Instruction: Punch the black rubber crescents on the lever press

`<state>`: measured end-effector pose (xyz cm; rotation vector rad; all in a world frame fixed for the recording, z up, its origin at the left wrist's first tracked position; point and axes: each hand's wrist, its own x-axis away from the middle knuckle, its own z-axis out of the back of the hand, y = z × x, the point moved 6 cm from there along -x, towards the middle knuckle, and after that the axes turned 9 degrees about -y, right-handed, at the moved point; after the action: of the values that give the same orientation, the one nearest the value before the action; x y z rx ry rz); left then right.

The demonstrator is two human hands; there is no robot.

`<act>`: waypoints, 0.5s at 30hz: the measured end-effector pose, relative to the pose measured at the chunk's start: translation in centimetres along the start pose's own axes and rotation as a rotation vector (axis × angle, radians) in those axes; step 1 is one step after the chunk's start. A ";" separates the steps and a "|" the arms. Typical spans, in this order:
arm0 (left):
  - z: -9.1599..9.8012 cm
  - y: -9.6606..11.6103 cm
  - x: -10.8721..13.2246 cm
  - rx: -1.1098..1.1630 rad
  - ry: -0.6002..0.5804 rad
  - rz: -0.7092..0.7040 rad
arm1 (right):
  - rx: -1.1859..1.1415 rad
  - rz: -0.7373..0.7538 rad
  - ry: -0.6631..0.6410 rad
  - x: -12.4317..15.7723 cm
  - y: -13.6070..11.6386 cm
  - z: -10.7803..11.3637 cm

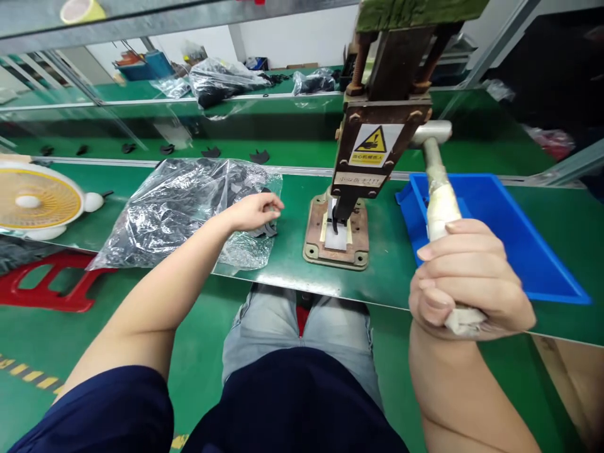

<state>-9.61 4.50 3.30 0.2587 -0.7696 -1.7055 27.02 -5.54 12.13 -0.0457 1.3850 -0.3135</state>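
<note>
Two bare hands show in the head view. The right hand (472,277) is closed firmly around a metal lever handle (441,195) wrapped in whitish tape, at the side of a brown metal press (353,176) with a green top. The left hand (255,212) reaches over a clear plastic bag (165,207) full of dark parts, its fingers loosely bent; whether they pinch a part, I cannot tell. Beneath the press's ram, a small black curved piece (335,223) shows against the pale fixture.

Right of the press, a blue plastic tray (514,233) sits on the green bench (391,264), its left side partly hidden by the lever handle and right hand. The press column blocks some of the green shelf behind. Small black parts (211,152) stand spaced in a row beyond the bag; a white-and-yellow fan (28,201) lies far left, above a red plastic frame (80,286).
</note>
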 end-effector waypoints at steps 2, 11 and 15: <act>0.4 -2.8 1.6 -0.256 -0.005 0.092 | -0.002 0.004 0.015 -0.1 -0.2 -0.1; -3.3 -4.6 1.4 -0.524 0.068 0.236 | 0.028 -0.004 -0.011 -0.2 -0.2 -0.1; -4.4 -4.7 0.1 -0.282 0.017 0.265 | 0.032 0.025 -0.005 -0.2 -0.3 -0.1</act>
<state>-10.93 3.31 -2.91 -0.0236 -0.5167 -1.5344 26.86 -5.77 12.34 -0.0024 1.3742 -0.3141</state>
